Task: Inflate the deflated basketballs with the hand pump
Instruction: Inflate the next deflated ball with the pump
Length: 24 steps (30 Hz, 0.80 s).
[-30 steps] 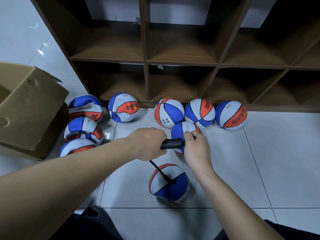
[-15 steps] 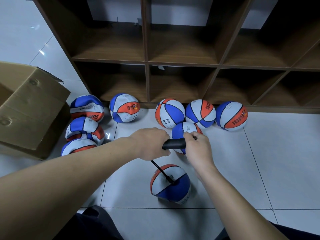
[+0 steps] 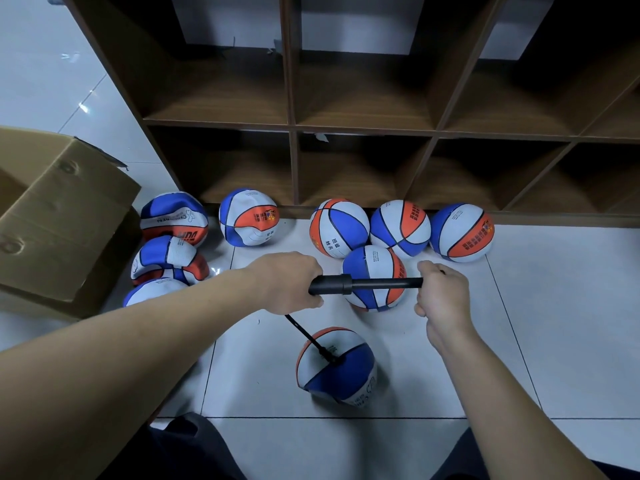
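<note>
A black hand pump (image 3: 332, 285) is held level above the floor. My left hand (image 3: 289, 284) grips its barrel. My right hand (image 3: 440, 292) grips the handle at the end of the piston rod (image 3: 386, 283), which is drawn far out to the right. A thin black hose (image 3: 306, 336) runs from the barrel down into the valve of a half-flat blue, white and orange basketball (image 3: 337, 370) on the tiles in front of me. Behind the rod lies a rounder ball (image 3: 374, 277).
Three full balls (image 3: 400, 228) line the foot of the brown cubby shelf (image 3: 291, 123). Several dented, soft balls (image 3: 169, 259) lie at left beside an open cardboard box (image 3: 52, 223). My knees show at the bottom edge. Bare tile spreads to the right.
My right hand has pulled the pump handle away to the right, drawing the piston rod out of the barrel. My left hand and the ball on the hose have stayed put.
</note>
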### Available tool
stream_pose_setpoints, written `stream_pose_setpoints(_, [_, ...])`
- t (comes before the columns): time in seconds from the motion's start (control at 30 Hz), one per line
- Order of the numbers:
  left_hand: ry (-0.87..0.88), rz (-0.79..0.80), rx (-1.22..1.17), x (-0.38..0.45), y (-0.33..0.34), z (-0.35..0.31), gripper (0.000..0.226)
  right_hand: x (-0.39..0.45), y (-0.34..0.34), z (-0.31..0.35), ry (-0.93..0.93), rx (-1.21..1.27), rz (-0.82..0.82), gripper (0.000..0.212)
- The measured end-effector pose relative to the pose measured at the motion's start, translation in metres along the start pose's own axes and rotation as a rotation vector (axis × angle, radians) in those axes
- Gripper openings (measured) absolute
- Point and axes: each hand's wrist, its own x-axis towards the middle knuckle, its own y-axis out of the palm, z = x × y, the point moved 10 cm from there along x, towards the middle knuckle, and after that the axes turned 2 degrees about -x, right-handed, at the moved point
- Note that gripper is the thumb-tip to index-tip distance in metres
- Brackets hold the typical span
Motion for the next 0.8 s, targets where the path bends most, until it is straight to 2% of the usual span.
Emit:
stream_pose_setpoints(0.17, [-0.013,-0.039,0.019,0.0,-0.003,-0.002,0.034,-0.01,0.007,0.013,-0.086,-0.037,-0.03,0.046])
stream_pose_setpoints(0.27, [-0.008,-0.048,0.021,0.0,-0.005,-0.005,0.032,-0.011,0.015,0.008,-0.1,-0.054,-0.045,0.04])
stream_pose_setpoints(0.37, [0.003,-0.06,0.039,0.0,-0.005,-0.009,0.024,-0.015,0.025,0.006,-0.131,-0.109,-0.018,0.029])
stream_pose_setpoints(0.8, [0.034,-0.088,0.024,0.0,-0.001,-0.022,0.026,-0.043,0.066,0.011,-0.225,-0.271,0.157,0.034])
